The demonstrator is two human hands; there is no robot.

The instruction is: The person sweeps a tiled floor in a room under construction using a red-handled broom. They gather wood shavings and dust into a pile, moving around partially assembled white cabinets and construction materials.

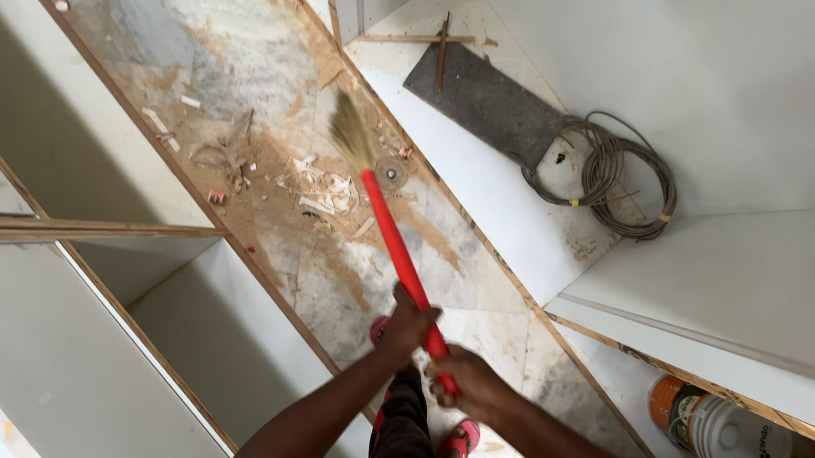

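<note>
At the left of the frame stand white cabinet compartments (101,304) with brown raw edges, open toward the camera. Just right of them, a strip of dusty stone floor (335,271) runs from upper left to lower centre, strewn with sawdust, wood chips and scraps (325,192). Low in the middle, the left hand (407,325) is closed around the red handle of a broom (394,239), and the right hand (464,378) is wrapped around the same handle just below it, near its end. The broom slants up to a straw head (350,133) resting among the debris. Pink shoes (460,440) show beneath the hands. Further right, on a white shelf, lie a dark grey board (485,106) and a coil of grey wire (612,174). Paint buckets (712,423) sit at the lower right.
</note>
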